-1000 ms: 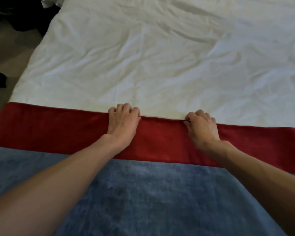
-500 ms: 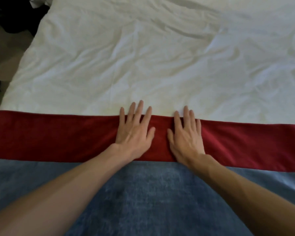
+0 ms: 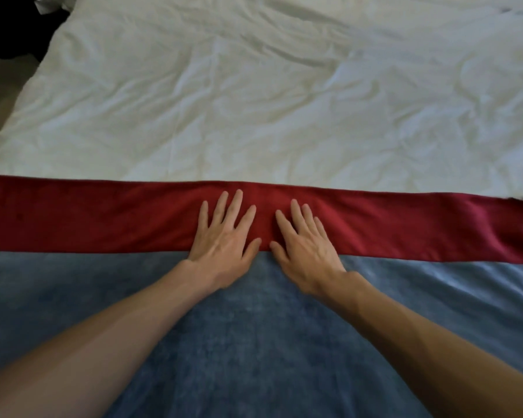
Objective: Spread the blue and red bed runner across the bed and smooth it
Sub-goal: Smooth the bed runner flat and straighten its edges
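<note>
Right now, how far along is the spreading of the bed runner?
Done: the bed runner lies spread over the white cover. In hand: left hand and right hand press flat, fingers on its red band. Left: smoothing the creases near its right end.

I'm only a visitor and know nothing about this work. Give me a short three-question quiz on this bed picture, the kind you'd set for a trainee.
1. True or false: the left hand and the right hand both lie flat and open, side by side, on the bed runner.
2. Which band of the runner lies farther from the person? A) blue B) red C) green
3. Fill in the missing word: beyond the runner's far edge, the bed is covered in wrinkled ____ bedding.

Key: 1 true; 2 B; 3 white.
</note>
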Motion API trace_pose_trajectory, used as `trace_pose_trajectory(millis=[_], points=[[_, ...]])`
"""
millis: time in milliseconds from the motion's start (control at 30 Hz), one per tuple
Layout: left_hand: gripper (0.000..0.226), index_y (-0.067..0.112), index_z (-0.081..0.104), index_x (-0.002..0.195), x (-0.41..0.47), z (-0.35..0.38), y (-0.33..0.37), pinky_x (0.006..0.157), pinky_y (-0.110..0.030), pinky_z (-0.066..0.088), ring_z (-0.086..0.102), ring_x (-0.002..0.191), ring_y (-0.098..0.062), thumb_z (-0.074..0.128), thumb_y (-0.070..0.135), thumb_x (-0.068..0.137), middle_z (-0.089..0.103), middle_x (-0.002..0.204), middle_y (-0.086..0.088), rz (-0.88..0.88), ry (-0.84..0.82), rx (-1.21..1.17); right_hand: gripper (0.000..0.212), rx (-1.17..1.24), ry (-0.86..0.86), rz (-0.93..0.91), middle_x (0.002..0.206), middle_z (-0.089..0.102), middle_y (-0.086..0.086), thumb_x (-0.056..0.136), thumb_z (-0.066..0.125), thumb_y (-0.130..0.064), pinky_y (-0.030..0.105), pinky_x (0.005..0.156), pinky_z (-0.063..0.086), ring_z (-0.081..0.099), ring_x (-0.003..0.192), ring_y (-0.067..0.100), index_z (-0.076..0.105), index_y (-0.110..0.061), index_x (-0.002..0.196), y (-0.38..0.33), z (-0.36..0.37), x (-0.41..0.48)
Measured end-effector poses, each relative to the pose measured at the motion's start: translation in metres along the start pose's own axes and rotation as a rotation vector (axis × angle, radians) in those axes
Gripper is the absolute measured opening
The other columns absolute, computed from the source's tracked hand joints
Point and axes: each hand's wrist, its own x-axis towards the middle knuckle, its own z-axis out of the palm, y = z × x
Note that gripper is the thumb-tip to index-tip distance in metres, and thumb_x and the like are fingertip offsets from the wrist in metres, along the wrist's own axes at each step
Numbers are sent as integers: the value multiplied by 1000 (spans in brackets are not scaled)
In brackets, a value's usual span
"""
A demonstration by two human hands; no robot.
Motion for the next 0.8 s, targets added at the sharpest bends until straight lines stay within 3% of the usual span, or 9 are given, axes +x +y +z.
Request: trace_pose_trajectory(millis=[133, 233, 333, 400, 567, 667, 800], points=[[68, 13, 29, 145, -29, 0, 36, 114, -53, 7, 6, 144, -33, 27, 51, 89, 7, 157, -14, -25, 6, -45, 59, 6, 8, -20, 158, 2, 18, 99, 33, -39, 38, 118, 1, -4, 146, 30, 16, -14, 150, 20, 3, -48], [75, 13, 31, 144, -56, -1, 71, 114, -52, 10, 9, 144, -32, 17, 54, 83, 10, 157, -15, -32, -14, -43, 54, 12, 44, -23, 148, 28, 25, 95, 41, -37, 41, 114, 19, 27, 137, 38, 38, -8, 140, 42, 11, -89], [76, 10, 38, 140, -89, 5, 107, 111, -52, 20, 20, 141, -34, 18, 55, 82, 20, 154, -19, -19, -7, -51, 62, 11, 65, -53, 134, 46, 21, 85, 27, -48, 43, 104, 34, 47, 120, 38, 51, -8, 128, 58, 21, -131], [77, 9, 42, 138, -112, 10, 128, 110, -52, 23, 26, 138, -36, 18, 55, 81, 25, 151, -21, -4, 11, -59, 65, 13, 72, -89, 130, 49, 19, 81, 24, -49, 42, 100, 38, 50, 115, 37, 54, -9, 123, 67, 26, -159], [76, 13, 32, 143, -162, 17, 163, 113, -48, 17, 14, 142, -31, 17, 58, 83, 13, 156, -16, -53, -56, -82, 53, -48, 68, -235, 126, 53, 21, 86, 35, -45, 44, 96, 44, 55, 110, 38, 58, -9, 117, 80, 39, -222], [80, 12, 35, 141, -196, 21, 177, 112, -50, 20, 20, 141, -31, 18, 59, 79, 19, 154, -17, -50, -76, -72, 49, -71, 54, -327, 126, 53, 20, 87, 40, -46, 43, 94, 46, 56, 109, 37, 57, -11, 116, 84, 49, -258], [76, 9, 38, 138, -241, 32, 186, 113, -52, 18, 22, 140, -38, 31, 57, 78, 21, 153, -17, 20, -110, -60, 54, -111, 3, -415, 132, 49, 20, 84, 45, -55, 43, 98, 44, 51, 119, 36, 52, -14, 117, 79, 70, -298]])
